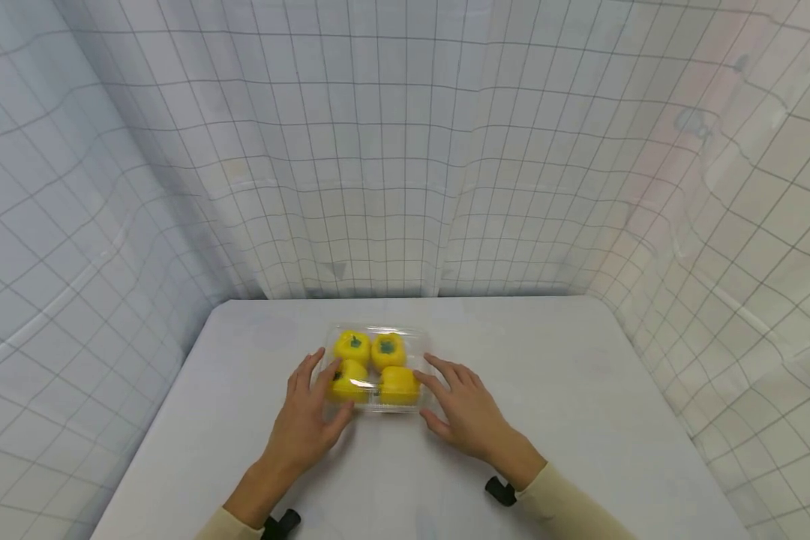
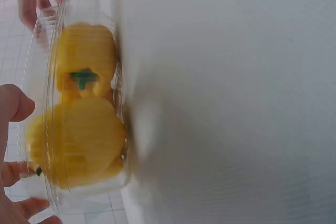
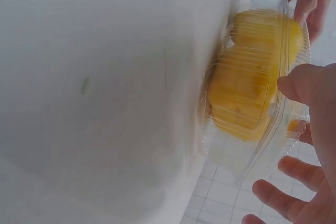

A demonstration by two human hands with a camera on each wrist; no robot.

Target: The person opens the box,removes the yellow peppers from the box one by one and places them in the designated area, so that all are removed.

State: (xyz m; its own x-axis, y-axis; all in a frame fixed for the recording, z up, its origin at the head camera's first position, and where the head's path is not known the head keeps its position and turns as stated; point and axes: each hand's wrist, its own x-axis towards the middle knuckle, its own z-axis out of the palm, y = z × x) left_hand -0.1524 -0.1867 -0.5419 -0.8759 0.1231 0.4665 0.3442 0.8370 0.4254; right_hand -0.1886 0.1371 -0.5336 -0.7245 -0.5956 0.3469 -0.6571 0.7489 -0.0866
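Observation:
A clear plastic clamshell container (image 1: pixel 415 346) sits on the white table between my hands, with its lid down. Inside are several yellow bell peppers (image 1: pixel 352 347) with green stems; in the left wrist view one pepper (image 2: pixel 84 140) shows through the wall. My left hand (image 1: pixel 302 424) is spread at the container's left side, thumb by the near edge and fingertips along the lid. At the right side my right hand (image 1: pixel 471 420) has its fingers spread, fingertips at the lid's edge. In the right wrist view the right thumb (image 3: pixel 296 83) overlaps the rim.
The white tabletop (image 1: pixel 547 360) extends around the container on all sides. White curtains with a dark grid (image 1: pixel 391 150) hang behind the table and along both sides. A black wrist mount (image 1: pixel 499 491) shows by the right sleeve.

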